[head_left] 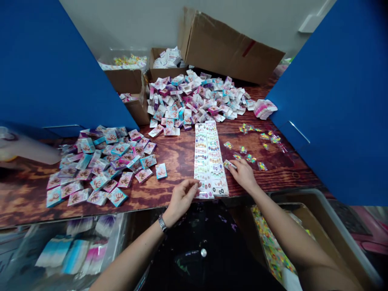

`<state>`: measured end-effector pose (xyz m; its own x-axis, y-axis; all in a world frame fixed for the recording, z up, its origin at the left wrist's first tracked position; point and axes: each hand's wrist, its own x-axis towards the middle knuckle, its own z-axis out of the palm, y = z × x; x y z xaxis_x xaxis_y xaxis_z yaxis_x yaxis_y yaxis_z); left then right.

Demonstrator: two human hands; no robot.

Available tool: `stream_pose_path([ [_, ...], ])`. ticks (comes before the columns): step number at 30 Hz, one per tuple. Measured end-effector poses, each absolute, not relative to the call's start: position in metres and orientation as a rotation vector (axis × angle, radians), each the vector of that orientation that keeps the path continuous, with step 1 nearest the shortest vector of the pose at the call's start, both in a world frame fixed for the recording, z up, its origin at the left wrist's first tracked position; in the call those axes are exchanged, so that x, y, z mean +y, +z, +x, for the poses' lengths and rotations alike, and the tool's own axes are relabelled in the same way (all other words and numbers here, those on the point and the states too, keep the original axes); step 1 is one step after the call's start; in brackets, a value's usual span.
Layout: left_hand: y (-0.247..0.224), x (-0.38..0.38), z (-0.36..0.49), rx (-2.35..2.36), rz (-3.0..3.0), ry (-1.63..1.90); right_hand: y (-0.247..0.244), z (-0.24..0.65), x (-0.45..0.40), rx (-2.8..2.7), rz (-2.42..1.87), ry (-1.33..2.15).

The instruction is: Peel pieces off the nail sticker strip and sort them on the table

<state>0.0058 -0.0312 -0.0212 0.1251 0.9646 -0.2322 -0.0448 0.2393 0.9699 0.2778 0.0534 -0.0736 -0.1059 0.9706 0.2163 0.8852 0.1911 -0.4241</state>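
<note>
A person's left hand rested narrowed fingers on a column of nail-sticker cards at 12 o'clock, as the right hand pinched a small packet at its edge, where a careless nudge risked skewing the overlapped cards across the wooden surface.

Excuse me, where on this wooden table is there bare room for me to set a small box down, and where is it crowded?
Bare wood shows on the table between the left pile of cards and the long row of sheets, and also right of the right hand, below the small packets. The big heap of cards behind is crowded.
</note>
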Motion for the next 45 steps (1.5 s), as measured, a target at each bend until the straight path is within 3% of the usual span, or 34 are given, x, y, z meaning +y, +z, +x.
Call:
stream_pose_path([
  [5,-0.028,-0.009,-0.005,1.234,1.209,0.999,-0.079,0.276,0.049,-2.148,-1.843,0.066],
  [10,-0.023,0.062,-0.032,1.54,1.708,0.997,-0.095,0.275,0.045,-2.054,-1.753,0.062],
  [16,-0.023,0.168,-0.064,1.881,2.11,0.785,-0.103,0.275,0.042,-1.932,-1.6,0.14],
  [21,-0.04,0.204,-0.072,2.006,2.35,0.447,-0.103,0.275,0.042,-1.898,-1.595,0.132],
  [29,-0.041,0.169,-0.069,1.922,2.354,0.521,-0.099,0.274,0.04,-1.878,-1.497,0.121],
  [32,-0.033,0.133,-0.065,1.816,2.222,0.701,-0.093,0.275,0.039,-1.797,-1.496,0.137],
  [35,-0.023,0.088,-0.057,1.475,1.611,0.997,-0.09,0.272,0.036,-1.705,-1.526,0.168],
  [40,-0.018,0.024,-0.04,0.987,0.638,1.082,-0.072,0.249,0.029,-1.676,-1.508,0.269],
  [45,-0.022,0.001,-0.03,1.09,0.946,1.058,-0.023,0.215,0.028,-1.799,-1.278,0.372],
])
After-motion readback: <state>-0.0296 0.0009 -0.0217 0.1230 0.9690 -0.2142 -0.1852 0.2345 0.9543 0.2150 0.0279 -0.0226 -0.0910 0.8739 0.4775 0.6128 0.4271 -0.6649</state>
